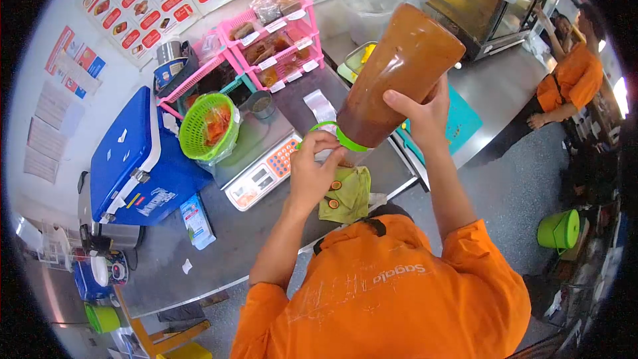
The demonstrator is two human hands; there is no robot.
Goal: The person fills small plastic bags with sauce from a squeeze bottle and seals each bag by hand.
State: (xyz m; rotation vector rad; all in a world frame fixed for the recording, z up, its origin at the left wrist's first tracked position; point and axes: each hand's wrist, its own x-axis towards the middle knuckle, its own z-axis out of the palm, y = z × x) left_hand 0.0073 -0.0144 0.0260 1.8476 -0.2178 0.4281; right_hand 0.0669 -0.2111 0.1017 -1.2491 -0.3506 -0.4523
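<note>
A large clear plastic jar (397, 70) of brown sauce is tilted in the air, its green-rimmed end pointing down to the left. My right hand (425, 110) is wrapped around the jar's side, the thumb lying across it. At the low end, my left hand (316, 166) has its fingers closed on the green lid (323, 125), beside the green rim (351, 142). Whether the lid is fully apart from the jar I cannot tell. Beneath my hands lies a green cloth (355, 189). The digital scale (262, 173) stands just left of my left hand.
A green basket (188, 134) with an orange-red bag stands by the blue cooler box (143, 166). Pink stacked trays (309, 36) hold packets at the back. A teal cutting board (463, 123) lies to the right. Another person (575, 80) stands at far right.
</note>
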